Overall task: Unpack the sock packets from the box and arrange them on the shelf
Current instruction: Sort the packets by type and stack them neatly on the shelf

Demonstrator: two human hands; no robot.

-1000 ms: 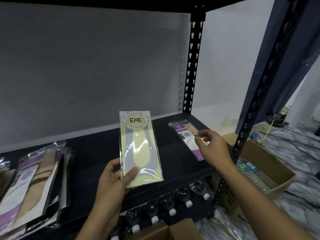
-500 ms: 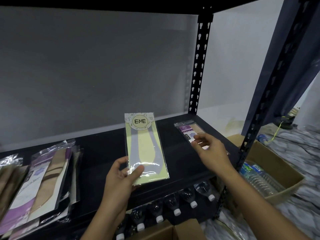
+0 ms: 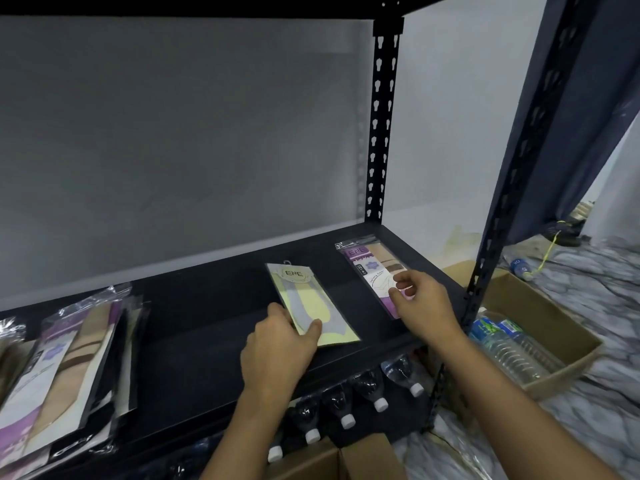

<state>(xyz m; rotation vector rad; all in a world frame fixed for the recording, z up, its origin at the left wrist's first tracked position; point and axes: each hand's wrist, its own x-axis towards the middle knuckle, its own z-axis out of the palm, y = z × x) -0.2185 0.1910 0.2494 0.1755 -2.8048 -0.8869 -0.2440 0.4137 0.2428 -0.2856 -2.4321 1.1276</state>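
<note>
Yellow sock packet lies on the black shelf, in the right half of it, with its near end close to the front edge. Its long axis runs from the front edge toward the back. The end with the round "ENE" label and the small hanger points to the back and a little to the left. The left hand holds the near end. The thumb lies on top of the packet and the other fingers are bent around the left edge. If the packet is already fully flat on the board, I cannot tell.

The purple sock packet lies near the right edge of the shelf, almost parallel to the yellow one and a little apart from it, with its printed header toward the back right corner. The right hand is over its near half, with forefinger and thumb bent and a small gap between them. If they pinch the packet or only touch it, I cannot tell.

At the left end of the shelf a pile of packets leans in a row. Under the shelf lie capped bottles. Just right of the shelf frame a cardboard box stands on the floor.
</note>
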